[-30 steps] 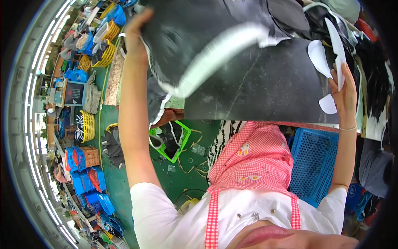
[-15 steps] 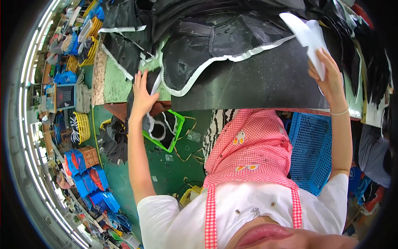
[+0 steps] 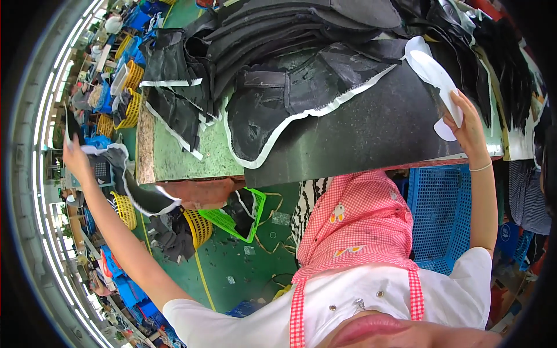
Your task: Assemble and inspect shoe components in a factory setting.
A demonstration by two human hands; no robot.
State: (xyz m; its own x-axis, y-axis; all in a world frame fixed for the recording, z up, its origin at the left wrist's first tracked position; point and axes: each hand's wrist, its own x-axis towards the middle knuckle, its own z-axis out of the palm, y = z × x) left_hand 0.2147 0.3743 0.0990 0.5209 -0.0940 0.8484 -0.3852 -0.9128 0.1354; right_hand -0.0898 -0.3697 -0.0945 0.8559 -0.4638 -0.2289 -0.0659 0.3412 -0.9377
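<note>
My left hand [image 3: 76,158] is stretched far out to the left, gripping a black fabric piece with a white edge [image 3: 132,185] that hangs down from it. My right hand [image 3: 467,124] rests at the right side of the work table and holds white flat cut-out pieces [image 3: 432,72]. A large black sheet [image 3: 360,130] covers the table in front of me, with black fabric pieces edged in white [image 3: 272,113] lying on it. More black pieces are stacked at the back [image 3: 290,29].
The green table top [image 3: 180,156] shows at the left, with black pieces [image 3: 171,87] on it. A green basket [image 3: 241,214] and a yellow basket [image 3: 197,226] stand on the floor below. A blue crate [image 3: 438,209] sits to my right. Blue and yellow baskets line the far left.
My left hand has swung from the table out to the far left, carrying a black white-edged piece away. My right hand with the white cut-outs has stayed over the table's right side.
</note>
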